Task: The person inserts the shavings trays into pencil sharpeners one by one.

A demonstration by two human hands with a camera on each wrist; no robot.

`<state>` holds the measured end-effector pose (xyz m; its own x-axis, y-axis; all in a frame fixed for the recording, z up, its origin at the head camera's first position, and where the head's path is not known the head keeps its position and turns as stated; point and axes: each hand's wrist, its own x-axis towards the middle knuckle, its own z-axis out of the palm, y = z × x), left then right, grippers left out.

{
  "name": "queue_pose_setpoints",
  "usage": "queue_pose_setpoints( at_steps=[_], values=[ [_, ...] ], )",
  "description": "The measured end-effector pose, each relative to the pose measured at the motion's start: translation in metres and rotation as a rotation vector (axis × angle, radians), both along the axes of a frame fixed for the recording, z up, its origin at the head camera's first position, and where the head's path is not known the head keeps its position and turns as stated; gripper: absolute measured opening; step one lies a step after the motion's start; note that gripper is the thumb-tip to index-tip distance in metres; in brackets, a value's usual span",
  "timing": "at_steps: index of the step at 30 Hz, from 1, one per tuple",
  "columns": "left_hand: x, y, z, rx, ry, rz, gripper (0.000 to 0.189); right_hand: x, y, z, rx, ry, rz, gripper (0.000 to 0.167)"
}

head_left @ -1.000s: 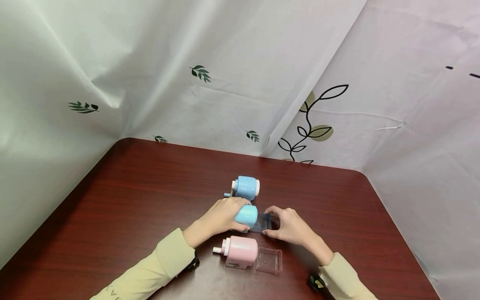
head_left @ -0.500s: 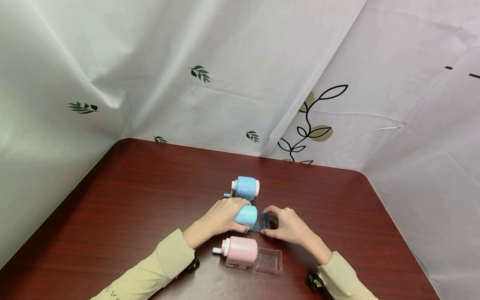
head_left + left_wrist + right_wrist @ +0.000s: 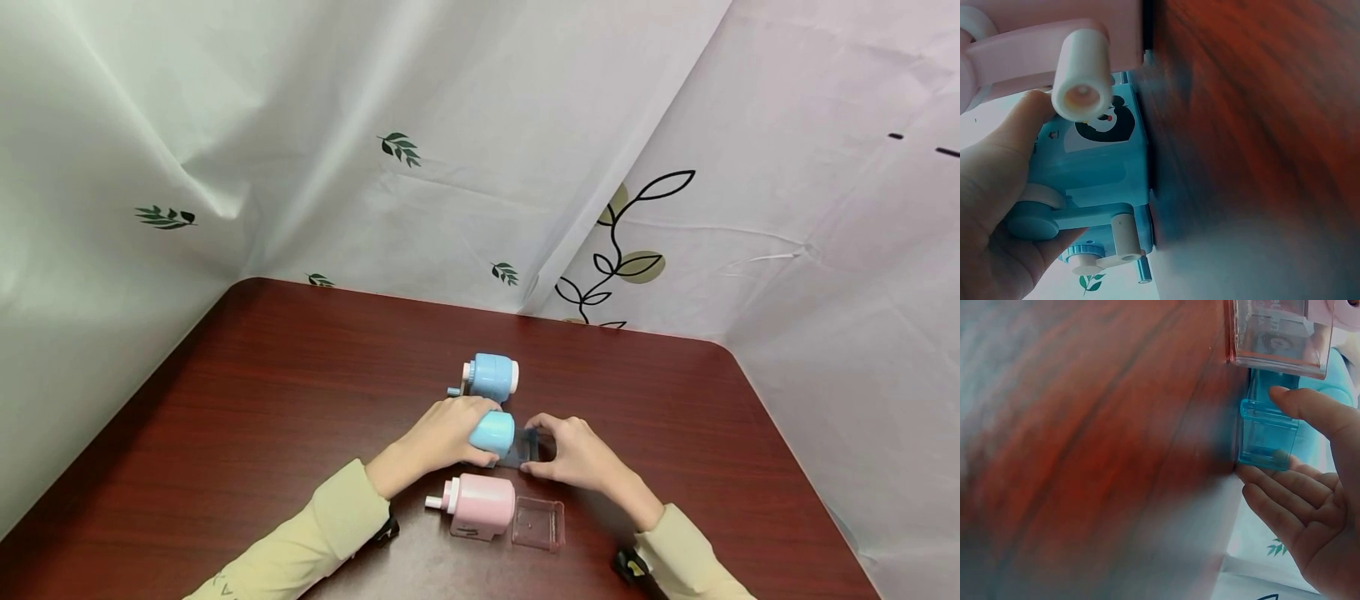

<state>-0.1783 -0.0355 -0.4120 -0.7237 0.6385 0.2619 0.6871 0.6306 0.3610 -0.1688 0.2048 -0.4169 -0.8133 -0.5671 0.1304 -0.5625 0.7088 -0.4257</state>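
Observation:
My left hand (image 3: 450, 429) grips the top of a light-blue hand-crank pencil sharpener (image 3: 492, 433) from its left side. In the left wrist view this sharpener shows a penguin picture (image 3: 1110, 125) and a crank (image 3: 1094, 215). At its right end, a clear blue shavings drawer (image 3: 1267, 440) sticks partly out. My right hand (image 3: 581, 450) pinches that drawer between thumb and fingers, as the right wrist view also shows. How deep the drawer sits inside is hidden in the head view.
A pink crank sharpener (image 3: 483, 504) stands nearer to me, with its clear pinkish drawer (image 3: 537, 523) at its right. Behind the held one stands another blue sharpener (image 3: 491, 377). All are on a dark red-brown table (image 3: 315, 375) with white patterned sheeting (image 3: 450, 167) behind.
My right hand has shifted slightly left with the blue drawer, so less of the drawer sticks out. My left hand keeps its hold on the sharpener.

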Motion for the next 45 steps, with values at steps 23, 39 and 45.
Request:
queue_pose_setpoints(
  at_steps=[23,39,45],
  values=[
    [0.002,-0.001,0.001,0.003,0.016,0.002,0.056,-0.002,-0.006,-0.002,-0.005,-0.003,0.033,0.043],
    [0.001,0.001,0.0,-0.01,0.008,0.019,0.057,-0.004,-0.011,-0.002,-0.02,0.006,0.04,0.045],
    [0.001,0.002,0.001,-0.014,0.008,0.018,0.056,-0.004,-0.011,-0.003,-0.014,-0.005,0.032,0.045]
  ],
)
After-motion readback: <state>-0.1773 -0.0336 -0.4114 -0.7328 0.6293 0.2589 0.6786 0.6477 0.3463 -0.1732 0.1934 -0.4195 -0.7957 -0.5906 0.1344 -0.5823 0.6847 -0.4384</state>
